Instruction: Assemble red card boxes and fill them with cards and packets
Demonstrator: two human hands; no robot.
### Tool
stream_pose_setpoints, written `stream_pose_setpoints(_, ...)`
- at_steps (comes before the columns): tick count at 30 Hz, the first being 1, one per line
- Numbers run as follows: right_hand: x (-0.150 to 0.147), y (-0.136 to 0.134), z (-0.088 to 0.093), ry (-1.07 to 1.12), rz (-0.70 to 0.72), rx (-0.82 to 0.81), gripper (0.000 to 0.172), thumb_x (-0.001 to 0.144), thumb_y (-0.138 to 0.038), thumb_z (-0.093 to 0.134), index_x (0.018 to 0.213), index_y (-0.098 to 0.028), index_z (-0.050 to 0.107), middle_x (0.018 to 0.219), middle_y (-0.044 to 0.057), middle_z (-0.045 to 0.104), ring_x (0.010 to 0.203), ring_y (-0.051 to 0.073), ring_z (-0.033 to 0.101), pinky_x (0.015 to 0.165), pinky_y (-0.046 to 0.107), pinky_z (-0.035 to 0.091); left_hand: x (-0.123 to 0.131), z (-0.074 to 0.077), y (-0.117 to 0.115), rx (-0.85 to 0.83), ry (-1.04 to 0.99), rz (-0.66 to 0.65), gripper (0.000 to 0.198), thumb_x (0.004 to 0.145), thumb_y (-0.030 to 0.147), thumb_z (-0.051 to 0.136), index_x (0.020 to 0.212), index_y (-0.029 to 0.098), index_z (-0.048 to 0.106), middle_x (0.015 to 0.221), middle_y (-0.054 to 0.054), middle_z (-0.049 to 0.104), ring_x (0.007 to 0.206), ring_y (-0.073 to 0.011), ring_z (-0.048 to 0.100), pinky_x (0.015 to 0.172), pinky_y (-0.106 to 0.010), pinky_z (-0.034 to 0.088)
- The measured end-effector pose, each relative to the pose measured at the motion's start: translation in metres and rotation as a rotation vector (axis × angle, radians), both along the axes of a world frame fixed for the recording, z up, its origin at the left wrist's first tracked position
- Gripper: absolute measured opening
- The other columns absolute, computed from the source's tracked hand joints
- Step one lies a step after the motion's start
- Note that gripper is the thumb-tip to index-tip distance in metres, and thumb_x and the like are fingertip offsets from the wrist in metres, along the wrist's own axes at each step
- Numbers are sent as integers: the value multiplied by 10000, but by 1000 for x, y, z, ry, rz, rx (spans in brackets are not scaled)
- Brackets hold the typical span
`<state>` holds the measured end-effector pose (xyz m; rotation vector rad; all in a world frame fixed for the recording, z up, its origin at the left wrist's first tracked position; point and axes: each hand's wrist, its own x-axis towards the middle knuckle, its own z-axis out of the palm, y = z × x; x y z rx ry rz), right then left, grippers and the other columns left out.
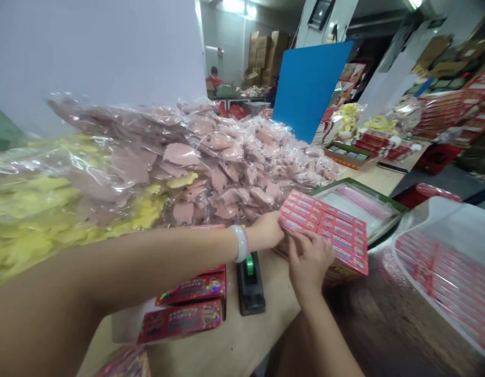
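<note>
A red carton (329, 230) filled with rows of small red packets rests tilted on the table edge. My left hand (268, 230), with a white bangle on the wrist, grips the carton's near left corner. My right hand (309, 259) lies against the carton's front side, fingers curled on the edge of the packets. Just below my left wrist stands a black tape dispenser (250, 283) with a green roll.
Clear bags of pink pieces (227, 157) and yellow pieces (38, 209) are heaped to the left. Flat red boxes (183, 309) lie on the wooden table (242, 340). A lined bin of red packets (447, 272) sits right; a green-edged tray (360, 204) behind. A person sits far back.
</note>
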<state>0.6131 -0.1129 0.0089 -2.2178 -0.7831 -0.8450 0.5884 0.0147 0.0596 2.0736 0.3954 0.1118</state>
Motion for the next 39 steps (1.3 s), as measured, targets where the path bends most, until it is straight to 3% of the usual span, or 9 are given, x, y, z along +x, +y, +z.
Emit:
stream_pose_setpoints(3,2,-1,-4,-22,20,16,144,794,-247,537,796,-202,674,867,61,589,860,229,469,851,446,320,-3,2,2,54,2,-22,240,640,-16,536,813,135,606,614,36,557,611,-109,520,644,-222,438)
stream_pose_setpoints(9,5,-5,-9,-51,49,30,144,805,-257,542,799,-195,672,883,63,604,881,229,476,861,450,331,0,1,-1,-3,33,18,191,635,-3,510,741,134,589,627,20,551,627,-115,518,648,-224,439)
stream_pose_setpoints(15,4,-5,-8,-51,53,42,148,809,-256,544,818,-186,675,897,67,617,891,230,477,867,444,340,-3,8,-10,-269,188,88,54,731,117,525,697,119,567,610,-9,580,601,-122,567,627,-241,468)
stream_pose_setpoints(20,4,-6,-9,-64,56,37,159,815,-257,534,833,-190,677,918,72,620,904,233,479,872,449,343,-6,17,-14,-535,306,72,172,817,235,464,741,122,569,594,-11,591,553,-109,575,638,-254,483)
stream_pose_setpoints(26,6,-9,-10,-48,73,49,135,814,-210,521,827,-176,651,926,77,638,902,229,502,861,435,355,-6,3,-6,-677,282,58,93,806,212,533,780,131,571,662,-3,608,594,-84,580,693,-244,461)
stream_pose_setpoints(31,8,-9,-10,-35,94,74,113,809,-207,524,811,-184,634,915,67,640,889,222,512,840,422,362,-9,-1,-10,-683,208,110,82,814,148,519,737,131,540,633,3,595,582,-76,577,671,-229,464)
stream_pose_setpoints(39,4,-9,-8,-53,87,50,142,817,-211,515,823,-186,654,929,73,624,903,228,493,845,442,359,-4,-9,-23,-503,83,242,184,790,38,480,631,129,468,529,48,505,481,-66,529,535,-198,463)
